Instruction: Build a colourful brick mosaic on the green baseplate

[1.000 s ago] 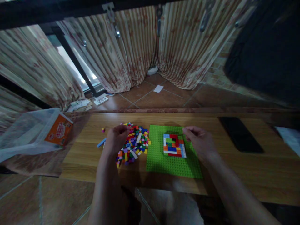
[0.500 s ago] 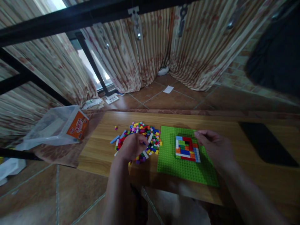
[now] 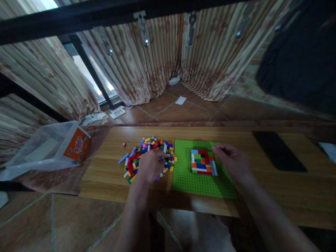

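Observation:
A green baseplate [image 3: 202,183] lies on the wooden table [image 3: 262,185], with a small many-coloured brick build [image 3: 202,162] on it. To its left spreads a pile of loose coloured bricks [image 3: 147,150]. My left hand [image 3: 151,165] rests on the pile's right part, fingers curled down among the bricks; what they pinch is hidden. My right hand [image 3: 231,159] sits at the right edge of the brick build, fingers curled together at its upper right corner, and I cannot see a brick in them.
A clear plastic box with an orange label [image 3: 52,147] stands at the table's left end. A black flat object [image 3: 278,150] lies at the right. A lone small brick [image 3: 124,144] sits left of the pile. Curtains and tiled floor lie beyond the table.
My left hand has moved from the pile's upper left towards its right side, nearer the baseplate. My right hand has stayed at the build's upper right corner. The camera has shifted.

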